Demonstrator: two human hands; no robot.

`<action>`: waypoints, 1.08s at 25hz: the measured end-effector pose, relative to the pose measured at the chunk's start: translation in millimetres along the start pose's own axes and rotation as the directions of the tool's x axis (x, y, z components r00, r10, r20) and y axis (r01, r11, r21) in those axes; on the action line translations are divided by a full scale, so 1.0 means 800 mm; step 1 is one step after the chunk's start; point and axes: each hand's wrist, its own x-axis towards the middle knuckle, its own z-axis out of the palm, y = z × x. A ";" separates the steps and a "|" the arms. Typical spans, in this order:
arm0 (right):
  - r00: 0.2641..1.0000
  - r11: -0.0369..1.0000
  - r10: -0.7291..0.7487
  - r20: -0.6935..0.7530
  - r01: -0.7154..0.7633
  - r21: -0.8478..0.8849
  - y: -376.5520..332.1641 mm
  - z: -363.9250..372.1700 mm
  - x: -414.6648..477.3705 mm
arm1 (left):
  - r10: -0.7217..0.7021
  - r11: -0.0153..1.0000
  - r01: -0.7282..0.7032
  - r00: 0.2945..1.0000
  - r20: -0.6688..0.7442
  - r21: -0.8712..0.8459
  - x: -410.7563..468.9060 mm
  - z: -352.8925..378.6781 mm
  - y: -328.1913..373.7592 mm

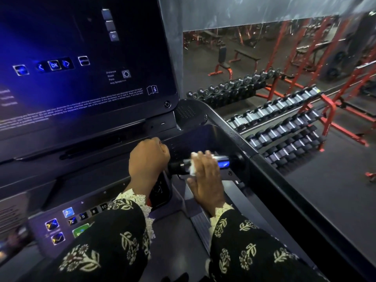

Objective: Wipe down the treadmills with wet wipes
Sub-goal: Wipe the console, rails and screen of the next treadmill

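I stand at a black treadmill with a large dark console screen [81, 64] glowing blue. A horizontal handlebar grip [223, 161] with a shiny metal sensor runs across below the screen. My right hand [205, 176] presses a white wet wipe [193, 167] around that grip; the wipe shows white above and beneath my fingers. My left hand [148, 159] is closed in a fist around the left part of the same bar, whose held section is hidden. Both arms wear black sleeves with a white floral print and lace cuffs.
A button panel [81, 218] with speed numbers lies at the lower left. The treadmill's black side rail [270, 165] runs diagonally on the right. Beyond it stand dumbbell racks [284, 119] with red frames, benches [223, 60] and a dark gym floor.
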 end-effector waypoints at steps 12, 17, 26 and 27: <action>0.853 0.994 -0.086 0.515 0.110 -0.016 -0.062 -0.040 0.109 | 0.005 1.000 -0.005 1.000 -0.004 -0.004 0.003 -0.001 0.003; 0.992 0.933 -0.123 -0.028 0.125 0.338 -0.032 -0.022 0.046 | 0.066 0.994 -0.071 0.995 0.071 0.077 0.005 0.003 0.001; 0.661 0.532 0.747 0.069 -0.657 0.534 -0.031 -0.033 0.159 | 0.170 0.967 -0.227 0.915 0.366 0.118 0.035 0.008 -0.003; 0.574 0.432 0.818 0.042 -0.661 0.613 -0.033 -0.032 0.175 | 0.162 0.969 -0.220 0.908 0.386 0.113 0.038 0.009 -0.003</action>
